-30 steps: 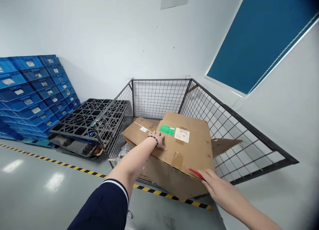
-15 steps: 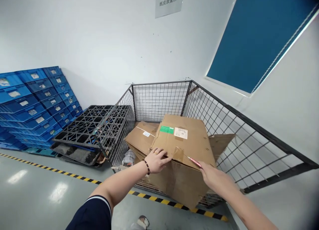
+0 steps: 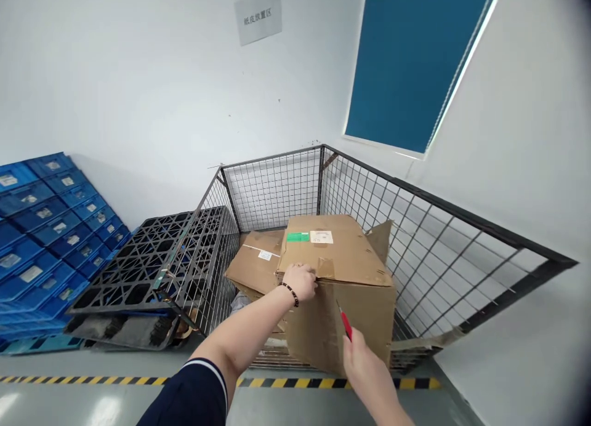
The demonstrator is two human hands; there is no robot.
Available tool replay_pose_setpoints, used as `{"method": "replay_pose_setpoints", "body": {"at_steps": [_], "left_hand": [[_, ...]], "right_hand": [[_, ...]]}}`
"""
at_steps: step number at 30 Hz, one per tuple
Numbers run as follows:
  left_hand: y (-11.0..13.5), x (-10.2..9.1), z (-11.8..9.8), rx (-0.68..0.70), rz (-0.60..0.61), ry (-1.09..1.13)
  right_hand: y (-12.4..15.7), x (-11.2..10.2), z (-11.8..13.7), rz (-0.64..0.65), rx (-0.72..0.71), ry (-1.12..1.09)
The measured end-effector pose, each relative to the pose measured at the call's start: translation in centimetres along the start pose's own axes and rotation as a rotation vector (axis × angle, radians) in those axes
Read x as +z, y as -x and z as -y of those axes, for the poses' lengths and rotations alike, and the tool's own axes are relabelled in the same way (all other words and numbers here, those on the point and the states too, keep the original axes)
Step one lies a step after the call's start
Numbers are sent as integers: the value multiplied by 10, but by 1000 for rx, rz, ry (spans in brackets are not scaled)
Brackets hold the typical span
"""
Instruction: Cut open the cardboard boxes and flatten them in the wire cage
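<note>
A large cardboard box (image 3: 337, 253), with a green label and a white label on top, sits tilted in the wire mesh cage. My left hand (image 3: 300, 282) grips the box's near top edge, fingers curled over it at the left part. Clear tape (image 3: 325, 268) runs over that edge beside the fingers. My right hand (image 3: 367, 370) is closed around a red craft knife (image 3: 345, 325), whose thin blade points up in front of the box's near side. Whether the blade touches the cardboard I cannot tell. A second, flatter cardboard box (image 3: 253, 263) lies to the left.
The mesh cage (image 3: 272, 159) surrounds the boxes at the back and sides. Black plastic pallets (image 3: 152, 241) and stacked blue crates (image 3: 55, 217) stand to the left. Yellow-black tape (image 3: 277, 383) marks the floor in front. A sign (image 3: 258, 15) hangs on the wall.
My right hand with the knife has moved from the top right of the box down before its near side. My left hand has curled more tightly at the edge. The view has shifted right.
</note>
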State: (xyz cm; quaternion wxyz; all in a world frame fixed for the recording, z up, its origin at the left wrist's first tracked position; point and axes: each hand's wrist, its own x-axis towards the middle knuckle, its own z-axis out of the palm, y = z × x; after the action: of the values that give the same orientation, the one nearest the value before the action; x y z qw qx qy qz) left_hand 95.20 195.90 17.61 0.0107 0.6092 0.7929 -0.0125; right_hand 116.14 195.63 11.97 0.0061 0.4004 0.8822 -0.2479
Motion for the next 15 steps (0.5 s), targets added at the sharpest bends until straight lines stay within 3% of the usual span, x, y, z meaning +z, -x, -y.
{"method": "replay_pose_setpoints", "body": {"at_steps": [6,15], "left_hand": [[-13,2,3,21,-4,5],[-18,1,6,33,7,13]], "right_hand": [[-36,3,11,-90,36,11],[-43,7,22,-67,87,-20]]}}
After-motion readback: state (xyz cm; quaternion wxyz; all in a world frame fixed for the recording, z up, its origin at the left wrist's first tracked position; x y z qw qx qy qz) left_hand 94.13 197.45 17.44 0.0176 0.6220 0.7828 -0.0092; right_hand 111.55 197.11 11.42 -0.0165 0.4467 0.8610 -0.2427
